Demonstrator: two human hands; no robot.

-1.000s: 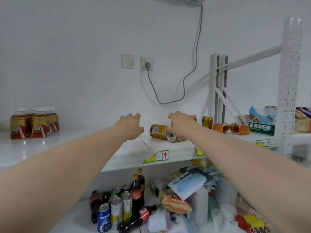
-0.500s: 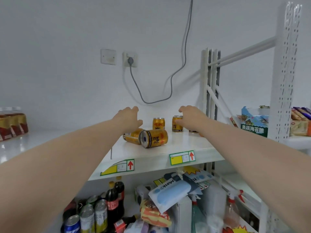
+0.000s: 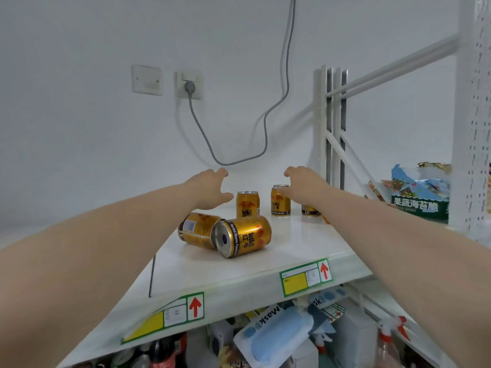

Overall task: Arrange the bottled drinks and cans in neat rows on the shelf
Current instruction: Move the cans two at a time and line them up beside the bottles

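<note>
Two gold cans lie on their sides on the white shelf (image 3: 265,272): one (image 3: 243,239) with its silver end toward me, the other (image 3: 196,229) just behind it to the left. Three gold cans stand upright further back: one (image 3: 247,207) in the middle, one (image 3: 280,201) to its right, and one (image 3: 309,209) mostly hidden under my right arm. My left hand (image 3: 210,188) hovers open above and left of the middle upright can. My right hand (image 3: 303,181) reaches open over the right-hand upright cans, holding nothing.
A white shelf upright (image 3: 329,128) stands at the back right, and a perforated post (image 3: 475,115) at the far right. A green snack box (image 3: 419,200) sits on the neighbouring shelf. Below are mask packs (image 3: 276,330), bottles and a spray bottle (image 3: 388,343). A grey cable (image 3: 239,160) hangs on the wall.
The view has shifted right and closer to the cans; the bottles at far left have left view. Both hands moved forward over the upright cans, still holding nothing.
</note>
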